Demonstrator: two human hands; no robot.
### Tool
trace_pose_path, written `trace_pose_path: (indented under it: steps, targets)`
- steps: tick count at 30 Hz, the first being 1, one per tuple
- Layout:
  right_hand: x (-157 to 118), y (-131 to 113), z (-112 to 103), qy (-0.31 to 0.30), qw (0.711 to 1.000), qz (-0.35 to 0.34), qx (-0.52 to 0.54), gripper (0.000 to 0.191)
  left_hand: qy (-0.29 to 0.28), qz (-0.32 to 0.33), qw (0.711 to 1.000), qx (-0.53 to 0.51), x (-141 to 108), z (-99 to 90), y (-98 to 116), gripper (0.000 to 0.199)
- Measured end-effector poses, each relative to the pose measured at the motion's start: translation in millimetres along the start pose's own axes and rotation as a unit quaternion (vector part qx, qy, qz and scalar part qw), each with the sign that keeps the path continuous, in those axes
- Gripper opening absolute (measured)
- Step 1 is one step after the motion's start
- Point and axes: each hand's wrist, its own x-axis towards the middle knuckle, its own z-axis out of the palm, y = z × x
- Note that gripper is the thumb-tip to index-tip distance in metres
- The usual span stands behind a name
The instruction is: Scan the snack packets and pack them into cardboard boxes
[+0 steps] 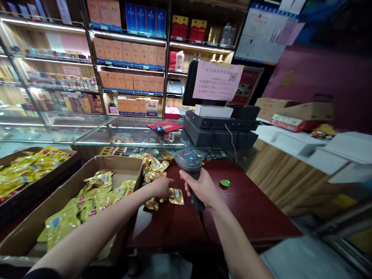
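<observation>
My right hand (202, 187) is wrapped round the handle of a black barcode scanner (189, 159), held upright over the dark red table (232, 211), with a blue light on its head. My left hand (161, 188) rests at a pile of gold foil packets (154, 167), its fingers pointing right and curled down; whether it grips a packet is hidden. One gold packet (176, 196) lies just right of that hand. Beneath my left forearm stands an open cardboard box (126, 163) with yellow packets (92, 201).
At far left is another box of yellow packets (39, 166). Behind the table are a glass counter (130, 133), a red mat (171, 125) and a cash register (220, 130). A small green item (224, 182) lies on the table. The scanner's cable hangs down toward the front edge.
</observation>
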Motion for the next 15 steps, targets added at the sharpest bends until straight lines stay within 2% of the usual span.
trace_pose_path:
  steps: [3,5,6,8,10,12,15]
  targets:
    - [-1.8,4.5,-0.5,0.017,1.0,0.009,-0.003,0.039,-0.09,-0.019,0.983,0.162,-2.0,6.3,1.7,0.048]
    - [-3.6,7.7,2.3,0.025,1.0,0.014,0.002,0.04,-0.09,-0.021,0.977,0.193,-2.1,2.9,1.0,0.05]
    - [-5.1,9.6,4.4,0.028,0.999,0.017,0.007,0.041,-0.076,-0.026,0.982,0.173,-1.7,-0.4,-0.4,0.047]
    - [-9.3,14.4,10.0,0.038,0.999,0.025,0.018,0.041,-0.031,-0.051,0.995,0.079,-0.4,-10.4,-5.4,0.035]
    - [-14.4,20.1,17.4,0.054,0.998,0.033,0.022,0.04,0.024,-0.078,0.995,-0.057,1.3,-24.6,-11.7,0.025]
    - [-18.4,25.9,26.2,0.069,0.997,0.034,0.017,0.037,0.094,-0.084,0.972,-0.197,3.0,-41.2,-16.4,0.027]
    - [-19.0,32.7,40.6,0.077,0.997,0.005,-0.002,0.029,0.178,-0.057,0.916,-0.356,4.6,-62.3,-16.8,0.042]
